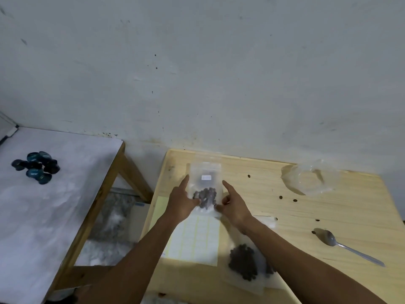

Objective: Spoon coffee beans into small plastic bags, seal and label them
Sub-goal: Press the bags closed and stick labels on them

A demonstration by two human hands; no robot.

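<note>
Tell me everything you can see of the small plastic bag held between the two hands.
The small plastic bag is clear and upright, held above the far left part of the wooden table. Dark coffee beans fill its lower part; a small white label sits on its front. The left hand and right hand pinch its lower corners, forefingers pointing up along its sides.
</note>
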